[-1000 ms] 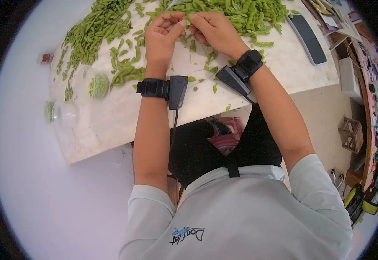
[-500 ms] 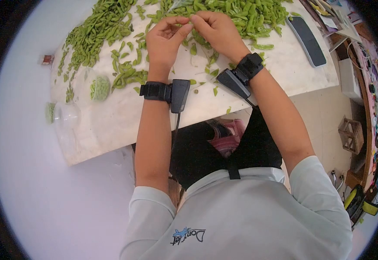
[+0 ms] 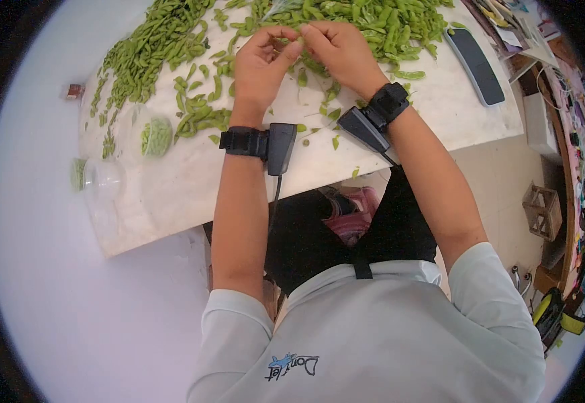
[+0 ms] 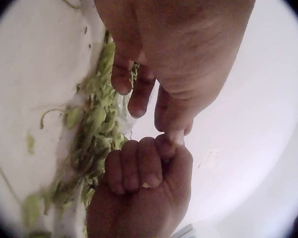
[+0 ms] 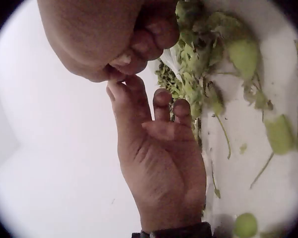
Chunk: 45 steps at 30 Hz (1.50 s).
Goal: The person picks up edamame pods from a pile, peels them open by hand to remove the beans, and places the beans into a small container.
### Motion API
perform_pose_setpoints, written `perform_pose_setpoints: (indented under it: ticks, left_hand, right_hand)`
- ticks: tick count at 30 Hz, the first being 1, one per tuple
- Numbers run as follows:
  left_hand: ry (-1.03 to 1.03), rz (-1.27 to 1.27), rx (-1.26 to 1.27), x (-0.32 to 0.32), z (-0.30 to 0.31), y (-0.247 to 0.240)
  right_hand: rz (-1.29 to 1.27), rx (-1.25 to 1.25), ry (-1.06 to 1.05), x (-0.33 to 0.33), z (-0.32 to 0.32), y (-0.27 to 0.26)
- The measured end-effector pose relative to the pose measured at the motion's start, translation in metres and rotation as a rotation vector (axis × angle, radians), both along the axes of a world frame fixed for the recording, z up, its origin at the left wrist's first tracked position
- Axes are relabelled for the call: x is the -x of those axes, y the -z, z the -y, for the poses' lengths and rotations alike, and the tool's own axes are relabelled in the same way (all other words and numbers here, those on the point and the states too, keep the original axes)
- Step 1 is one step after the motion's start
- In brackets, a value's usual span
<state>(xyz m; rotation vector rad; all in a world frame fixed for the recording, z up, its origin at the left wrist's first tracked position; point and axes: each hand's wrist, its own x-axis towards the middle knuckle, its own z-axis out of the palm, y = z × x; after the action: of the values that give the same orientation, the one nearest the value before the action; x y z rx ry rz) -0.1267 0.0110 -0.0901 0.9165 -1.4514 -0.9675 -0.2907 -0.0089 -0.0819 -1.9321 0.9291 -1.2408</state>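
Above the table my left hand [image 3: 260, 70] and right hand [image 3: 346, 57] meet at the thumbs and index fingers. Between their tips shows a bit of a green edamame pod [image 3: 300, 39], mostly covered by the fingers. In the left wrist view the right hand [image 4: 144, 191] has its fingers curled in. The other fingers of the left hand [image 5: 164, 153] are loosely bent in the right wrist view. Just beyond the hands lies a heap of edamame pods [image 3: 390, 30]; a second heap of pods [image 3: 138, 64] spreads to the left.
A clear tub of shelled beans [image 3: 155, 138] stands at the table's left, near a second clear container [image 3: 101, 176]. A phone [image 3: 477, 66] lies on the right. Loose pods [image 3: 198, 111] and bits of stem and leaf are scattered before the heaps. A clear plastic bag [image 3: 284, 7] lies behind the hands.
Both hands have drawn slightly toward the body, and the left has shifted right. Their fingertips, slightly apart a second ago, now meet.
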Motion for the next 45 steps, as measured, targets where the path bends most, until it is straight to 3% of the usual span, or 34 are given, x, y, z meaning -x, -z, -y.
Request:
perform_pose_setpoints:
  ticks: [9, 15, 21, 24, 30, 40, 43, 45]
  left_hand:
    - [-0.016, 0.138, -0.044, -0.001, 0.0, -0.001]
    - [0.038, 0.077, 0.013, -0.001, 0.001, 0.001]
    - [-0.054, 0.068, 0.048, 0.005, -0.004, -0.006]
    - [-0.104, 0.034, -0.024, 0.006, -0.002, -0.006]
    - [-0.001, -0.029, -0.153, 0.0, -0.004, -0.007]
    - [0.048, -0.123, -0.124, 0.003, -0.006, -0.004]
    - [0.113, -0.26, -0.112, 0.005, -0.002, 0.001]
    - [0.153, -0.351, -0.087, 0.007, -0.001, 0.002]
  right_hand:
    - [-0.025, -0.021, 0.018, -0.001, 0.0, 0.0]
    - [-0.001, -0.029, 0.029, -0.002, 0.0, 0.001]
    - [0.026, -0.054, 0.052, -0.002, 0.002, 0.004]
    - [0.081, -0.036, 0.031, -0.005, 0.002, 0.006]
    - [0.141, -0.153, -0.099, 0.001, -0.003, -0.003]
    - [0.231, -0.319, -0.235, 0.005, -0.005, -0.009]
    - [0.26, -0.343, -0.174, 0.002, -0.011, -0.013]
    - [0.228, -0.218, -0.124, -0.002, -0.005, -0.005]
